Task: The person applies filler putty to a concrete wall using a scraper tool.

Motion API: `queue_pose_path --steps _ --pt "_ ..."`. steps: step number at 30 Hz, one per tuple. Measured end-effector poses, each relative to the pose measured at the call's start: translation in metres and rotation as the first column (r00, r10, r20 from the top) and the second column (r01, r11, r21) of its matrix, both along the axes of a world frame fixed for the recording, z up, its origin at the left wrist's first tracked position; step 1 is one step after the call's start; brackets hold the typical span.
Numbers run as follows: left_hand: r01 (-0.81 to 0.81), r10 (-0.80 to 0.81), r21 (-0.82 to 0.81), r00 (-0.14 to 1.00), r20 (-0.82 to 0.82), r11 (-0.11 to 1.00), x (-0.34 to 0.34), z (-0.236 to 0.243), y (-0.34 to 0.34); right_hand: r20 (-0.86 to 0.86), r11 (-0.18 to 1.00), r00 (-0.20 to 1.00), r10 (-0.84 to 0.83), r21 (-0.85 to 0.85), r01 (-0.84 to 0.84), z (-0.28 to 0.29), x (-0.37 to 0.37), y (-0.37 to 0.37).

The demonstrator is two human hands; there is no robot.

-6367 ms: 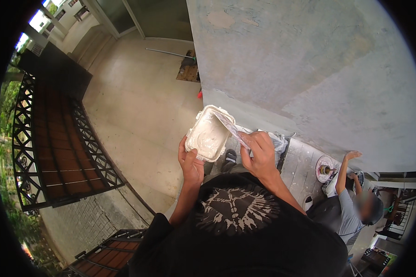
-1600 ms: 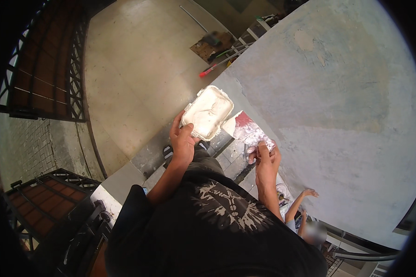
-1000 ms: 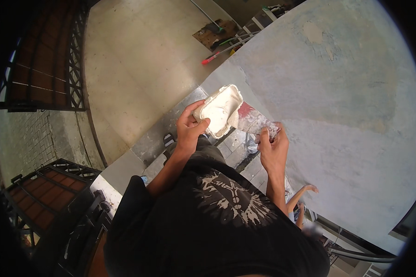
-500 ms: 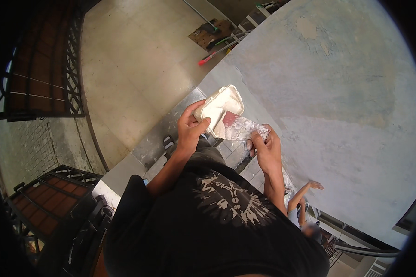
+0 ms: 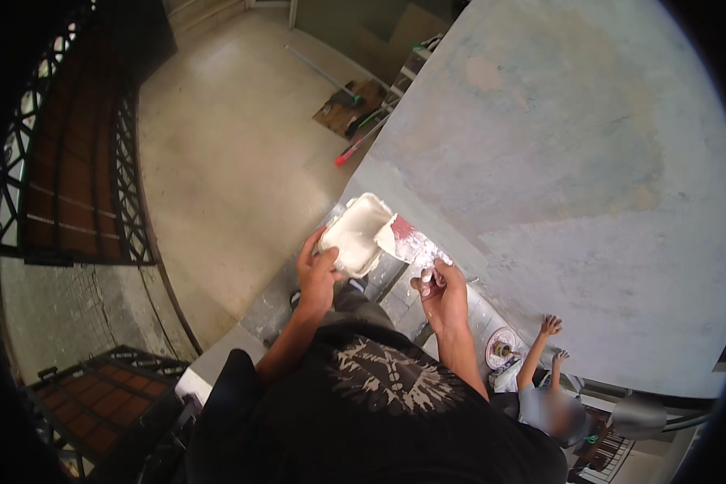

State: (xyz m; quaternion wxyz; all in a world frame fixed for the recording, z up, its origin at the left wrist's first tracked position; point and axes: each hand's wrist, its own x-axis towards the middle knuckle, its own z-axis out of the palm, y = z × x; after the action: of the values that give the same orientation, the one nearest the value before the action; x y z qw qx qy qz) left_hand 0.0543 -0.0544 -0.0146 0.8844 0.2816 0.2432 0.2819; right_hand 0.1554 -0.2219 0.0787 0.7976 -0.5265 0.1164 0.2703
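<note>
Left hand [image 5: 318,278] clasped tub [image 5: 369,205] by its side, white putty [image 5: 350,244] inside. Right hand [image 5: 446,300] pinched scraper [image 5: 406,231] at tub's right rim, putty on its tip. Wall [image 5: 589,266], apart from both, showed uneven grey, 1 pale patch [image 5: 483,74]; surface looked unfinished.

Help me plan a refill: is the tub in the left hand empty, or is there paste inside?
Not empty: creamy white paste spreads across the bottom of the tub; its depth I cannot tell.
</note>
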Motion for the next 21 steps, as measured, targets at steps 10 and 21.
queue_pose_path --steps 10,21 --pt "0.023 -0.025 0.031 0.998 0.058 0.999 0.0 0.008 -0.004 -0.062 0.852 0.953 0.296 0.468 -0.234 -0.004 0.002 -0.018" --pt "-0.05 0.049 0.054 0.999 0.023 0.997 0.003 0.011 -0.01 0.327 0.865 0.93 0.166 0.405 -0.296 0.025 0.063 -0.013"
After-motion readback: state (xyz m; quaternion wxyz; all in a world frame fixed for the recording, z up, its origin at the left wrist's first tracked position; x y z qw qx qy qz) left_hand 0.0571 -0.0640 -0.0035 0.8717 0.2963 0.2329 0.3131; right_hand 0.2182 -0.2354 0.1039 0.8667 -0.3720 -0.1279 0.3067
